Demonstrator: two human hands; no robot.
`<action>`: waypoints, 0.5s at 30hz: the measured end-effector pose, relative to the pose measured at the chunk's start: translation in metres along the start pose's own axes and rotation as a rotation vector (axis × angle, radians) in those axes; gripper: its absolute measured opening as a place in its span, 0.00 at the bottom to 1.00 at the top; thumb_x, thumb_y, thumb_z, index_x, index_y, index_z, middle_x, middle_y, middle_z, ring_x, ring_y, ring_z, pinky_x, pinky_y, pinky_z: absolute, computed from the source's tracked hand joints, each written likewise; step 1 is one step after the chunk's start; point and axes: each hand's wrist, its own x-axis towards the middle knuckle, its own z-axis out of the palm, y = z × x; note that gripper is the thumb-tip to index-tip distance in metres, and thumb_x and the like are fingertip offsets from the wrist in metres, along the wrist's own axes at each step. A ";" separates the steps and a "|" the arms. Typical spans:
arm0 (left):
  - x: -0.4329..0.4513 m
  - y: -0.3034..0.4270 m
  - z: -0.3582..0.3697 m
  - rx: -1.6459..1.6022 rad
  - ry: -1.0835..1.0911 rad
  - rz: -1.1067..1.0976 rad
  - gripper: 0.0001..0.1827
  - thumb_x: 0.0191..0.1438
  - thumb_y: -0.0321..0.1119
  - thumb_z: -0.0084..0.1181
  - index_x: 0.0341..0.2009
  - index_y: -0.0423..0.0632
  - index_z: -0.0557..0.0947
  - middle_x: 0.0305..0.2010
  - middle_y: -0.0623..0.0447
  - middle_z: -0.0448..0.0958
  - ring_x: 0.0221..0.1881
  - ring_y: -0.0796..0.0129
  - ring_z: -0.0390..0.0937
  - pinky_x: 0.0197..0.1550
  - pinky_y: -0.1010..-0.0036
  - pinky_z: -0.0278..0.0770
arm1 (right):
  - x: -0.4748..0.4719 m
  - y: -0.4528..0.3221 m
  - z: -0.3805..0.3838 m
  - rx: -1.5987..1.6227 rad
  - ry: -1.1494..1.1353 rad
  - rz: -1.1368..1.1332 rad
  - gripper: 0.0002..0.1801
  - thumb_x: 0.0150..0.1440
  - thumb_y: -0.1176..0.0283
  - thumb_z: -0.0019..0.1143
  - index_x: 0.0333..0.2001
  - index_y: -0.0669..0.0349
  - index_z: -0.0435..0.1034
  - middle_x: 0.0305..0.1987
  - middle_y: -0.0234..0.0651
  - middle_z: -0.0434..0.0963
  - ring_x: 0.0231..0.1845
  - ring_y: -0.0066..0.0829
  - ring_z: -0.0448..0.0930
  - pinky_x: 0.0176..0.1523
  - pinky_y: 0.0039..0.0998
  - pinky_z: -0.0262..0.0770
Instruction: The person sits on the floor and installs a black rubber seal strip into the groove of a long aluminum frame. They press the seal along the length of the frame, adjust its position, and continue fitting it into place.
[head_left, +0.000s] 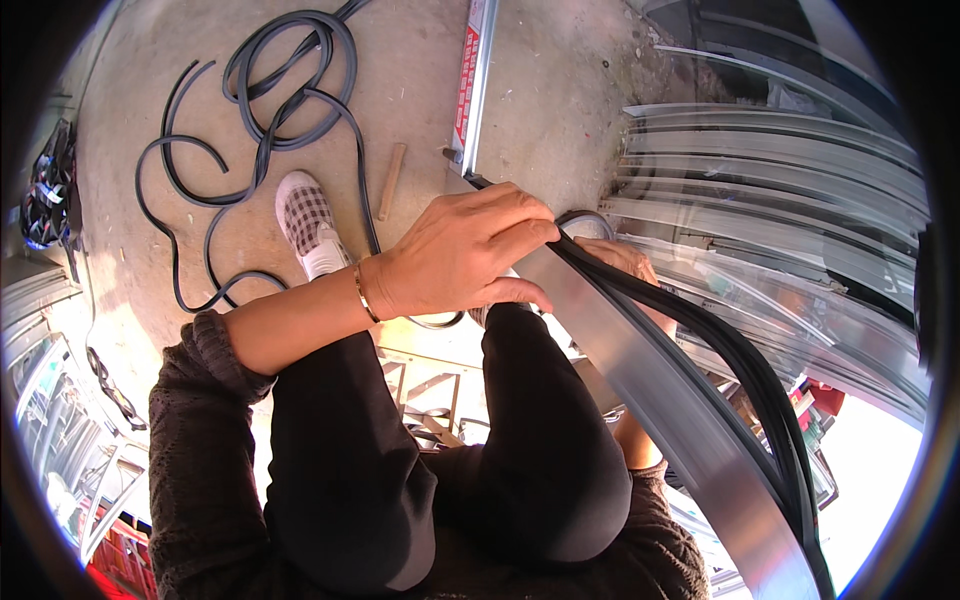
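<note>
A long aluminium profile runs from the floor ahead of me, past my right knee, to the lower right. Along its edge lies a black rubber sealing strip, which bows away from the metal towards the lower right. My left hand grips the strip from above, with its thumb lowered by the profile's flat face. Beyond the profile, my right hand is close against its far side. Profile and strip cover much of that hand and forearm, so its grasp is hidden.
Loops of black rubber strip lie on the concrete floor by my checkered shoe. A small wooden strip is near them. Stacked metal profiles line the right side. A dark bag stands at far left.
</note>
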 end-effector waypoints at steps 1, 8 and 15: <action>-0.002 0.004 0.000 0.045 -0.058 0.024 0.36 0.37 0.43 0.79 0.47 0.37 0.78 0.48 0.50 0.73 0.47 0.58 0.75 0.45 0.67 0.79 | -0.002 -0.003 0.002 0.323 0.051 0.189 0.21 0.61 0.64 0.65 0.54 0.66 0.77 0.54 0.42 0.79 0.55 0.34 0.80 0.59 0.36 0.76; 0.001 0.005 0.008 0.051 -0.072 0.048 0.37 0.29 0.39 0.78 0.45 0.38 0.78 0.49 0.45 0.73 0.45 0.52 0.75 0.46 0.62 0.76 | 0.008 -0.011 0.015 -0.551 0.027 -0.468 0.34 0.48 0.55 0.76 0.51 0.68 0.74 0.53 0.48 0.76 0.52 0.46 0.77 0.54 0.41 0.75; -0.007 -0.020 -0.010 0.075 -0.108 -0.115 0.25 0.47 0.36 0.73 0.47 0.43 0.77 0.48 0.50 0.75 0.47 0.54 0.78 0.49 0.62 0.77 | 0.009 0.013 0.019 -0.475 0.089 -0.562 0.23 0.45 0.68 0.66 0.45 0.68 0.75 0.46 0.46 0.75 0.43 0.38 0.76 0.46 0.37 0.75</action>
